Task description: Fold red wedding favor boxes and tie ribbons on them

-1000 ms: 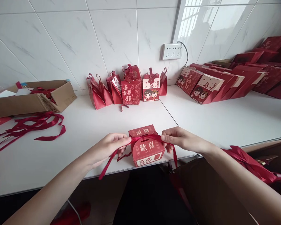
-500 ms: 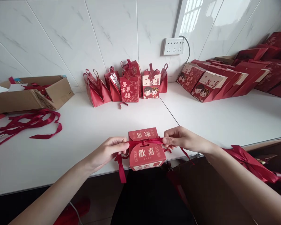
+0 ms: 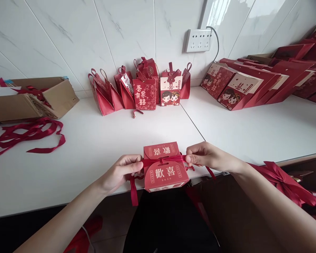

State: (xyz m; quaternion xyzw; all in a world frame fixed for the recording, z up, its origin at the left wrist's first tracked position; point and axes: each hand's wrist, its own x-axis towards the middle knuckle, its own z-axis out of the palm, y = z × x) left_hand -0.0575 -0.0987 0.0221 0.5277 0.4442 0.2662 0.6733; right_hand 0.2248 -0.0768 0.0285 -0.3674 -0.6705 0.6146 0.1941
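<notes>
A red gift box (image 3: 165, 173) with pale Chinese characters lies at the front edge of the white counter. Across its top runs a dark red ribbon (image 3: 150, 162), which crosses at the slotted middle of the lid. At the box's left side my left hand (image 3: 121, 172) is closed, pinching one length of the ribbon, and a tail hangs below the fingers. My right hand (image 3: 203, 155) pinches the other length just beyond the right side, its loose end trailing down. Twisted red cord (image 3: 190, 168) shows beside the box, partly hidden.
Several small red paper bags (image 3: 144, 93) stand against the tiled wall. More red boxes (image 3: 242, 88) are stacked at the right. On the left, a cardboard box (image 3: 60, 100) stands behind a heap of loose ribbons (image 3: 42, 131). A wall socket (image 3: 198, 40) has a cable.
My right hand has shifted slightly right, and the ribbon across the lid looks narrower and tighter. Both hands keep their pinch. The camera view has tilted a little downward.
</notes>
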